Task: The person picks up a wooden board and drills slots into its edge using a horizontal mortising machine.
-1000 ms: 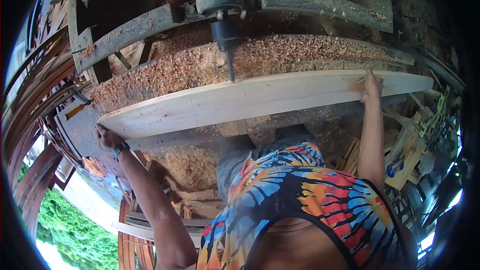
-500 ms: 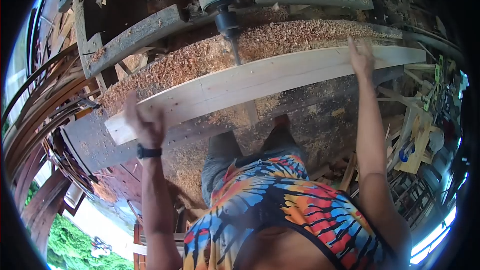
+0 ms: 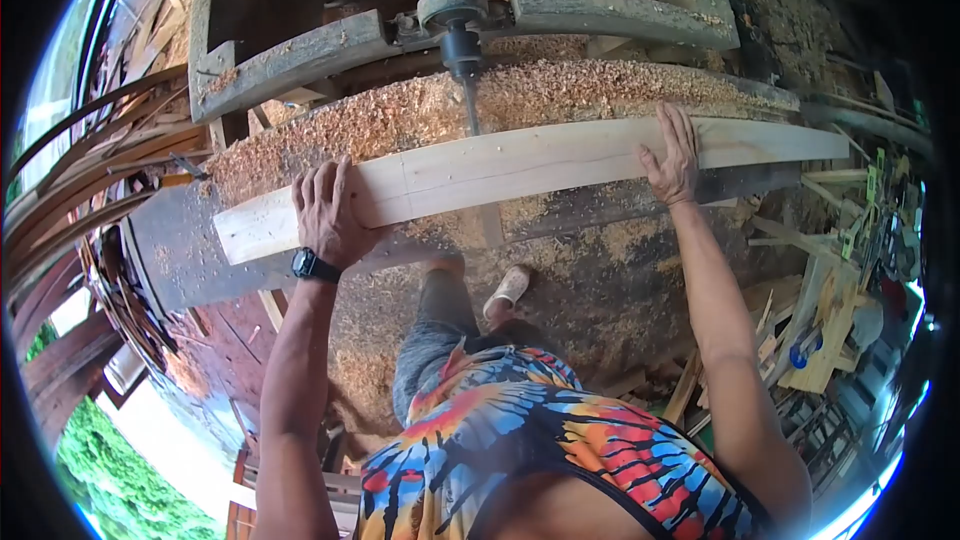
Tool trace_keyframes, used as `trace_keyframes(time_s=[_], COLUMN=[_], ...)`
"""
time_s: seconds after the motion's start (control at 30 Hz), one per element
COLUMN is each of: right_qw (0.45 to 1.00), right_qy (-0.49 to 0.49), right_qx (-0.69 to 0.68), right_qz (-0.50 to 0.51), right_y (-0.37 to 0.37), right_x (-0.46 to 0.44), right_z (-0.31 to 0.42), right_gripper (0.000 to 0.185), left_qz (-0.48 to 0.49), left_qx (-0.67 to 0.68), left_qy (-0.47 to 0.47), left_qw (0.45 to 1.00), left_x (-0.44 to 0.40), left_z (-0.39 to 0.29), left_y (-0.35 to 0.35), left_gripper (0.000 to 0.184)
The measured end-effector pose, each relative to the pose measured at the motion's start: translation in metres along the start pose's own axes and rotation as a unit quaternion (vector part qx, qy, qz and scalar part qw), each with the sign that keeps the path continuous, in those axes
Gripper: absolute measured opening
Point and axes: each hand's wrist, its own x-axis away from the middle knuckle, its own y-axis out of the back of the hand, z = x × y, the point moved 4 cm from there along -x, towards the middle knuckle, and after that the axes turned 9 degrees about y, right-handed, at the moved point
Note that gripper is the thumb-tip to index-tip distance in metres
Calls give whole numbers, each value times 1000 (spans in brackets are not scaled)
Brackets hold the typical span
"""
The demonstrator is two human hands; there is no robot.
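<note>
A long, pale wooden board lies crosswise on the dark bench, with a pencil line and small dark marks on its face. My left hand, a black watch on its wrist, grips the board near its left end, fingers laid over the top. Toward the right part, my right hand holds the board with fingers reaching over its far edge and the thumb apart. Just beyond the board's middle, a drill bit sticks out of a dark chuck; its tip is close to the far edge, and I cannot tell if they touch.
Wood shavings are heaped behind the board along the bench. A rough timber frame stands around the spindle. Curved wooden strips crowd the left side; scrap wood is piled at right.
Both hands, blurred and partly raised before, have settled on the board. The right hand has shifted left along it. A foot in a light shoe now shows below the bench.
</note>
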Motion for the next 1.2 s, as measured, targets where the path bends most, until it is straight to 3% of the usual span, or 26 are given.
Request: trace_keyframes(time_s=[0.4, 1.2], right_qw=[997, 996], right_qy=[10, 25], right_qx=[10, 14], right_qz=[-77, -84], right_y=[-5, -9], right_x=[-8, -31], right_z=[-1, -6], right_gripper=[72, 70], left_qz=[-40, -39], left_qx=[-26, -28], left_qy=[-41, -39], left_qw=[998, 998], left_x=[-14, -31], left_z=[-3, 7], left_y=[4, -2], left_gripper=[117, 122])
